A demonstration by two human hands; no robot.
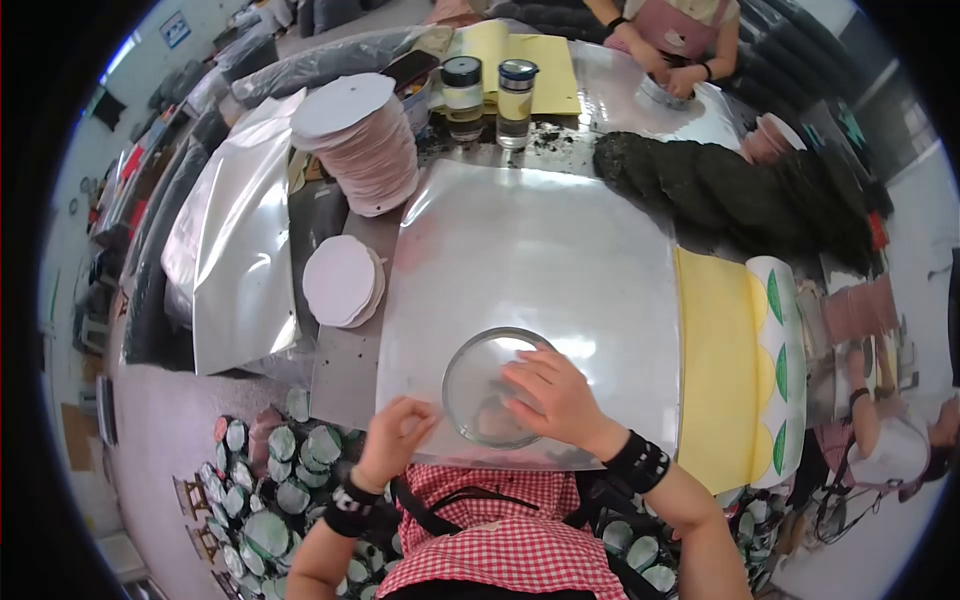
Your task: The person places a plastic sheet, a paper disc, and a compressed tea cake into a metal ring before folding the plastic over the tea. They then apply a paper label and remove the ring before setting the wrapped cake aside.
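A round, clear, shallow dish or ring (449, 403) with a greenish rim lies on a shiny silver sheet (540, 250) in front of me. My right hand (555, 398) reaches over its right side, fingers stretched out and touching inside the rim. Just left of the rim is my left hand (398, 435), its thumb and fingertips brought together. Whether anything thin is pinched in them I cannot make out. To the left sits a stack of white scalloped paper discs (342, 280).
Behind the sheet stand a big stack of pinkish discs (365, 150) and two lidded bottles (515, 105). Dark round pads (735, 185) lie back right, yellow sheets (715, 370) at right. Co-workers (675, 40) sit across and at right. Several wrapped round pieces (267, 533) cover the floor.
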